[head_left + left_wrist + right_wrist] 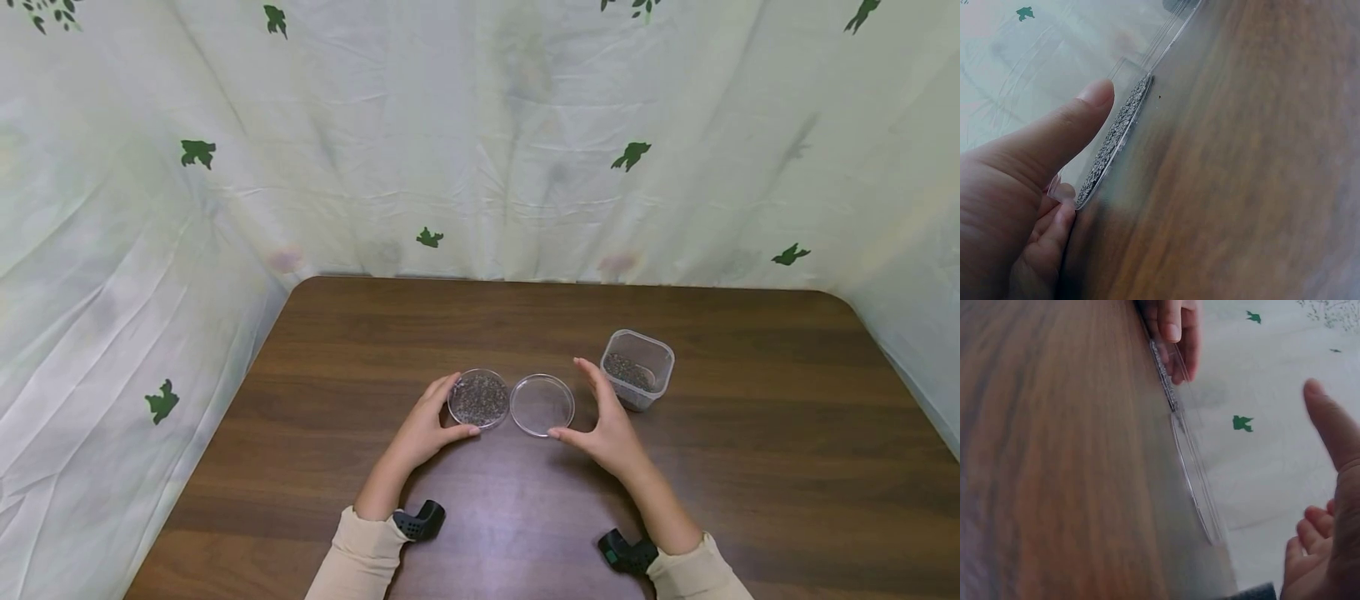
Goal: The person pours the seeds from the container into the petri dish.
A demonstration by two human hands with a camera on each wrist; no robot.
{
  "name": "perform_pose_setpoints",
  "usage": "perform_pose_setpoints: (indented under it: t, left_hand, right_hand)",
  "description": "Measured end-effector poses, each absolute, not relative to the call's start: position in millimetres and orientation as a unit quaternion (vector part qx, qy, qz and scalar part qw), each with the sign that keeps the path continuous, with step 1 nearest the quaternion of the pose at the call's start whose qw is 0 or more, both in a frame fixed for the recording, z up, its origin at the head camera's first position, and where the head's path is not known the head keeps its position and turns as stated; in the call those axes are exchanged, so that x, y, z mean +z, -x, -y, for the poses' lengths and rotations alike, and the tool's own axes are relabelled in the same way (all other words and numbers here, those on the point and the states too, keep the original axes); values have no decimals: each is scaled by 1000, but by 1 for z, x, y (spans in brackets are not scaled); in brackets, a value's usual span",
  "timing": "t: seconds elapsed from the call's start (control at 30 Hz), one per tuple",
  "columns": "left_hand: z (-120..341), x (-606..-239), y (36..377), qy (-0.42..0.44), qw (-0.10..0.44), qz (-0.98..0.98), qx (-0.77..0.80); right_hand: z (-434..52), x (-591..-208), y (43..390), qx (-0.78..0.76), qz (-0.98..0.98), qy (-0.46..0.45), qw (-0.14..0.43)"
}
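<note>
Head view: the table (480, 321) is extending well past both dishes on left and right, its far edge meeting the curtain (480, 125). The tub (652, 358) is standing just beside the right hand (611, 427), to its far right. The round, transparent left dish (492, 426) is holding dark grains (480, 397) and lying just beside the right dish (542, 406).

Left wrist view: the left hand (1029, 169) is gripping the left dish between thumb and fingers.

Right wrist view: the right hand's thumb and fingers are standing apart, gripping nothing.

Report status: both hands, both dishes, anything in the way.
Left hand holding round clear dish of dark grains. Right hand open beside empty circular transparent dish. Squarish translucent plastic tub right of both dishes, not between them.
</note>
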State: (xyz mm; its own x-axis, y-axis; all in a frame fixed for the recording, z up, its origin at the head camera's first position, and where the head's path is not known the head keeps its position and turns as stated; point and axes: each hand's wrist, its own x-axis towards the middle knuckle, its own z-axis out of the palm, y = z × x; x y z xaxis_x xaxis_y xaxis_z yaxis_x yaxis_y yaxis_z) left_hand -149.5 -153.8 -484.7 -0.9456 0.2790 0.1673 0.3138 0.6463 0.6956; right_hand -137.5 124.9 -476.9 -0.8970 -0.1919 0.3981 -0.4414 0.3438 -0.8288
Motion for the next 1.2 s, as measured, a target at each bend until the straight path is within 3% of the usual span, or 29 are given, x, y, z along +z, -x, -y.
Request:
perform_pose_setpoints:
  t: [0.23, 1.2]
  left_hand:
    - [154, -485, 149, 162, 22, 907, -389]
    - [154, -482, 148, 163, 19, 906, -390]
  right_hand:
    - [-121, -472, 134, 495, 847, -186, 63]
    - [-120, -484, 137, 411, 897, -164, 10]
